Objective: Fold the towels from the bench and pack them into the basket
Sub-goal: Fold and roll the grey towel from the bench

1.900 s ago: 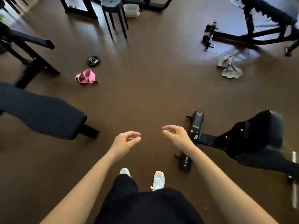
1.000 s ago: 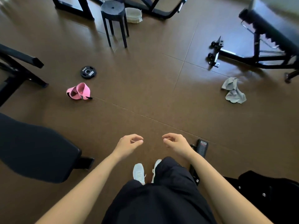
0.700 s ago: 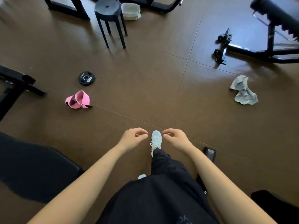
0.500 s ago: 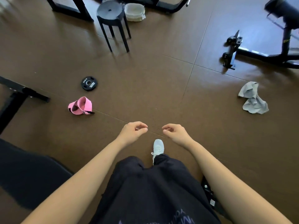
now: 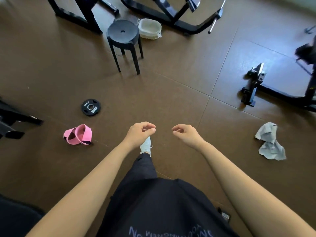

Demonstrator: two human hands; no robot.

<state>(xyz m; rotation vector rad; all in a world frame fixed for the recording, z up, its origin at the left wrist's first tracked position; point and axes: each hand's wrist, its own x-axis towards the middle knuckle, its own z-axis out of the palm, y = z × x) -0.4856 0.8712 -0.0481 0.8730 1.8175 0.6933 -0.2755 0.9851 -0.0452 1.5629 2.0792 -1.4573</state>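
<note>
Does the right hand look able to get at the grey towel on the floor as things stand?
Probably not without a step and a bend: the right hand is held out empty, and the grey towel lies on the floor off to its right. Nothing stands between them.

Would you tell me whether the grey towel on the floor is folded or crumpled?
Crumpled: the grey towel lies in a wrinkled, uneven heap, with no flat layers or straight edges.

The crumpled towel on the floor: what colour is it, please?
The towel is light grey; the head view shows it.
</note>
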